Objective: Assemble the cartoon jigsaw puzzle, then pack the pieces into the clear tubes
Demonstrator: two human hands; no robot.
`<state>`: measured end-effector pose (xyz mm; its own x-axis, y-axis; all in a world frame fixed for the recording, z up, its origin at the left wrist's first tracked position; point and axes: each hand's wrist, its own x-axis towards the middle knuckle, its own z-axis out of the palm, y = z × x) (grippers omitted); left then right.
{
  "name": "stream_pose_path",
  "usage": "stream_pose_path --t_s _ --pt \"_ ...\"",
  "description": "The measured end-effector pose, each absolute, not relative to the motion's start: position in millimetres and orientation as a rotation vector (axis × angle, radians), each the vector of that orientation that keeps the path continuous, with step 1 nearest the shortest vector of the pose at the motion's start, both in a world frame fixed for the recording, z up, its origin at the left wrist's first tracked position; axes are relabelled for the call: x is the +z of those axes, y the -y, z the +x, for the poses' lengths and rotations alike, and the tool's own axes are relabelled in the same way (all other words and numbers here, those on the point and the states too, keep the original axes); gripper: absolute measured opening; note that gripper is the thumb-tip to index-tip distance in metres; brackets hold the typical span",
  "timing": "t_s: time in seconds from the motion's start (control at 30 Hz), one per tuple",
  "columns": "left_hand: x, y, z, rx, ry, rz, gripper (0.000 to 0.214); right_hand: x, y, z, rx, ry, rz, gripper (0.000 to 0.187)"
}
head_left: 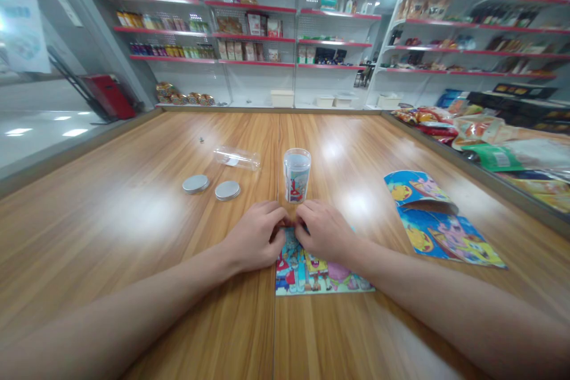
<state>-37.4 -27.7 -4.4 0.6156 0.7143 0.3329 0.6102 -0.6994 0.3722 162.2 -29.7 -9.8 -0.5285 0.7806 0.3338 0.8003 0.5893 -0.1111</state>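
Note:
A cartoon-printed paper sheet point(307, 276) lies flat on the wooden table in front of me. My left hand point(262, 234) has its fingers curled together at the sheet's upper left corner. Close beside it, my right hand point(327, 230) covers the upper part of the sheet, fingers bent and closed on its far edge. The fingertips nearly meet and hide that edge. Just beyond them stands a clear plastic jar point(297, 175), upright and without a lid, a printed cartoon piece showing inside its wall.
To the left are two silver screw lids point(196, 184) and a clear jar point(236, 158) lying on its side. Blue cartoon sheets point(445, 228), one curled, rest at right. Packaged goods point(494, 142) line the right edge. Stocked shelves point(253, 38) stand behind.

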Motion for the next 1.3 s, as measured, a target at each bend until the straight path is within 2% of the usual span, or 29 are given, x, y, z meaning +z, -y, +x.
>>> stream_pose_path --t_s 0.2,0.3,0.6,0.87,1.13,1.3 --pt "4 33 -33 0.554 -1.186 2.637 0.029 0 33 166 -0.141 2.427 -1.417 0.02" --pt "4 33 -32 0.551 -1.219 2.603 0.03 0 46 166 -0.206 2.4 -1.494 0.018" --pt "-3 24 -33 0.661 -1.205 2.454 0.024 -4 41 164 -0.046 2.438 -1.403 0.013" --pt "-9 16 -33 0.791 -1.103 2.248 0.005 -4 33 168 0.079 2.466 -1.264 0.014" --pt "-7 17 -33 0.836 -1.044 2.097 0.002 -5 31 169 0.097 2.439 -1.255 0.009" --pt "-7 17 -34 0.898 -1.044 1.931 0.008 -6 30 168 0.079 2.447 -1.272 0.01"
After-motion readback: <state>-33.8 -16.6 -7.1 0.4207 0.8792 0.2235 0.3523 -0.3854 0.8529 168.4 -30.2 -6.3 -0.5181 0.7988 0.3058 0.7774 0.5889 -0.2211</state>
